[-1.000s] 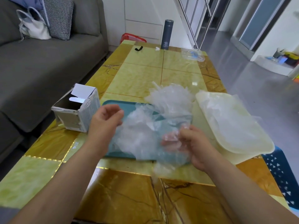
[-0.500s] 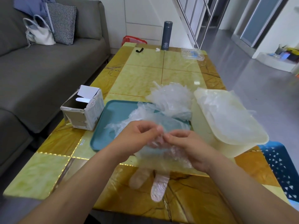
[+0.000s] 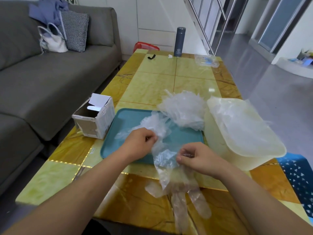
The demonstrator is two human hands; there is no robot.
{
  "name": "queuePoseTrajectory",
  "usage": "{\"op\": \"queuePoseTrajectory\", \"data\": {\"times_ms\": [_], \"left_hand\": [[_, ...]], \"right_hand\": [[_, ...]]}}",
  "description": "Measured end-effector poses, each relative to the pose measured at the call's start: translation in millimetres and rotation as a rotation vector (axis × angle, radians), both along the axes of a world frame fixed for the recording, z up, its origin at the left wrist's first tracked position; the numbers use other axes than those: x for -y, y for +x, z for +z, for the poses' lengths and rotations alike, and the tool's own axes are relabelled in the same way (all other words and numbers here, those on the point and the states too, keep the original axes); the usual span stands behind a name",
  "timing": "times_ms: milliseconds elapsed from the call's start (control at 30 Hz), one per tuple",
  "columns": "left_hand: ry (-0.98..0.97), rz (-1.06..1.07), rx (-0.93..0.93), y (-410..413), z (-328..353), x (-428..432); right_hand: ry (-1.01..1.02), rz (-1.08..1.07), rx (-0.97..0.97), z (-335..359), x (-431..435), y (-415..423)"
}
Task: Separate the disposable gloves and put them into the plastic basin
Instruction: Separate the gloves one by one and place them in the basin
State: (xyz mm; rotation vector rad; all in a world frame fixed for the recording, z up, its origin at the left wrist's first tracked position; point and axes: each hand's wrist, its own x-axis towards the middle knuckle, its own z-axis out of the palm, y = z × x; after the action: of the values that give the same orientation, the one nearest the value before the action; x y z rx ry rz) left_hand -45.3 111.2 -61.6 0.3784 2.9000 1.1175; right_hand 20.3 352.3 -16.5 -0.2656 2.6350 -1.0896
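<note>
Table (image 3: 157,85): yellow-green and amber marbled top under both hands, running well beyond the fingertips to the far end.
Sofa (image 3: 50,73): grey, well to the left of the left hand.
Plastic basin (image 3: 220,145): cream, translucent, just right of the right hand's knuckles; clear gloves already lie inside it.
Tray (image 3: 130,121): teal, directly under and ahead of the left fingers; its near right corner is hidden by the film the hands hold.
Carton (image 3: 94,117): opened cardboard box, flap up, left of the left hand, just beside the tray's left edge.
Glove heap (image 3: 184,109): crumpled clear disposable gloves, ahead of both sets of fingers, at the tray's far right corner, against the basin's wall.
Loose gloves (image 3: 152,123): a smaller crumple on the tray, touching the left fingertips.
Held glove (image 3: 177,184): clear film stretched between the two hands, its finger shapes hanging below the right hand over the table's near edge.
Left hand (image 3: 139,143): fingers curled in, thumb and fingertips pinched narrow on the upper edge of the held glove.
Right hand (image 3: 197,158): fingers bent close, thumb pressed to the forefinger, gripping the same glove at its cuff; a fold of film shows between the fingers.
Flask (image 3: 179,41): dark, upright, far beyond the fingertips at the table's far end.
</note>
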Motion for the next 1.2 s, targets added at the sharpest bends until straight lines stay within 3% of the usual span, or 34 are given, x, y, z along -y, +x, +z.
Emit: {"op": "queuePoseTrajectory", "data": {"times_ms": [100,300,533,700,833,1033,1133,1200], "left_hand": [[0.142,0.025,0.07,1.1,29.6,6.4],[0.708,0.126,0.177,11.0,84.7,-2.8],[0.749,0.109,0.121,9.5,104.1,-3.9],[1.105,-0.129,0.624,8.5,131.3,0.3],[1.034,-0.143,0.676,7.5,135.8,-7.9],[0.921,-0.176,0.593,3.8,136.3,-18.2],[0.834,-0.082,0.479,0.0,130.6,-25.1],[0.9,-0.049,0.476,0.6,127.3,-22.3]], "right_hand": [[-0.053,0.002,-0.109,2.6,4.5,-0.7],[-0.186,-0.049,-0.285,26.4,31.2,6.0],[-0.23,-0.152,-0.538,67.4,41.0,11.2],[-0.441,-0.207,-0.258,94.1,33.6,-4.9],[-0.383,-0.101,-0.292,105.7,17.8,-12.2],[-0.831,-0.175,0.081,95.1,-1.5,-3.7],[-0.803,-0.299,0.032,82.6,-8.3,3.1],[-0.783,-0.376,-0.021,73.8,-14.3,5.9]]}}
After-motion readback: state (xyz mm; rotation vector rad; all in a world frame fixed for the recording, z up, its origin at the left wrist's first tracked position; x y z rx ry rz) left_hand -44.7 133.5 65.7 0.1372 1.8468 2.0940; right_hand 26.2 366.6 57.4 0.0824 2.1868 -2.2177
